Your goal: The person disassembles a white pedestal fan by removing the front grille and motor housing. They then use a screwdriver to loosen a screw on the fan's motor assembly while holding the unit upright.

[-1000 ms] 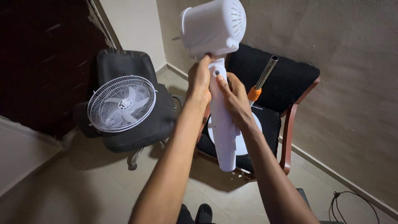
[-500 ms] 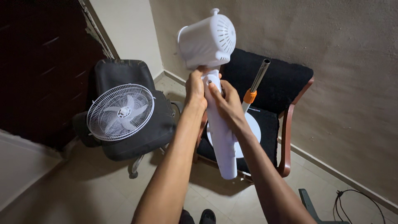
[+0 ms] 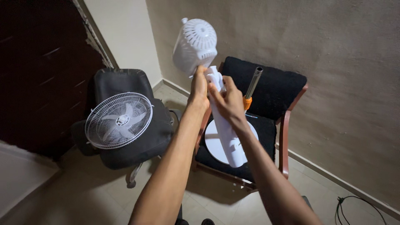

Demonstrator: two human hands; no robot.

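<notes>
Fan motor housing (image 3: 196, 43) above both hands (image 3: 214, 93)

Looks like a room at home. Plain plaster wall (image 3: 333, 62), tiled floor (image 3: 83, 196), dark door (image 3: 37, 71), two mismatched chairs (image 3: 275, 108)

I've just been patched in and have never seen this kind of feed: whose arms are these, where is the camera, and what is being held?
The camera sits on a person's head and looks down, so both bare arms are theirs. The left hand and right hand grip a white fan motor housing with its column, held in the air. Below it, a wooden chair with black cushions carries a round white base and a metal pole with an orange collar. To the left, a white fan grille with blades lies on a black office chair.
</notes>
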